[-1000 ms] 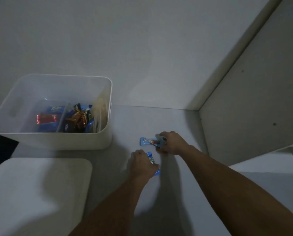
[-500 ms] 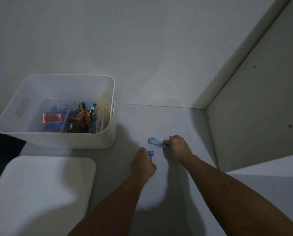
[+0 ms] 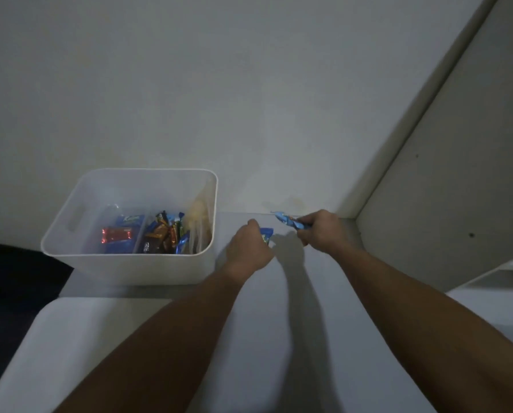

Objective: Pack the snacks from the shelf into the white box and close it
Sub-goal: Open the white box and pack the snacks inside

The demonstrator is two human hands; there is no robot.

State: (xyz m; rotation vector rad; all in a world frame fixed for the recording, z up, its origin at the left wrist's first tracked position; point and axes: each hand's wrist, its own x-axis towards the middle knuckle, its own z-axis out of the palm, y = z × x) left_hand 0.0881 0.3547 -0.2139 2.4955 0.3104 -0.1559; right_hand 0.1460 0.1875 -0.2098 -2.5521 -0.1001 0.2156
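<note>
The white box (image 3: 124, 263) stands open on the shelf (image 3: 279, 323), and it already holds a fair heap of snacks (image 3: 156, 234) — a red wrapper, blue packets and a cluster of brown and orange ones, sorted to either side of what looks like a divider. So most of the packing appears done.

Two pieces are in hand just right of the box. The left hand (image 3: 249, 251) has its grip curled round a small blue packet (image 3: 266, 234), and the right hand (image 3: 323, 231) pinches a long blue wrapper (image 3: 288, 222) by one end, the rest of it sticking out toward the box. Both sit above the shelf, near the box's right wall but not yet over its opening.

No other loose snacks show on the visible part of the shelf, so these two may be the last. The lid (image 3: 85, 338) lies flat in front of the box — closing is not yet begun.
</note>
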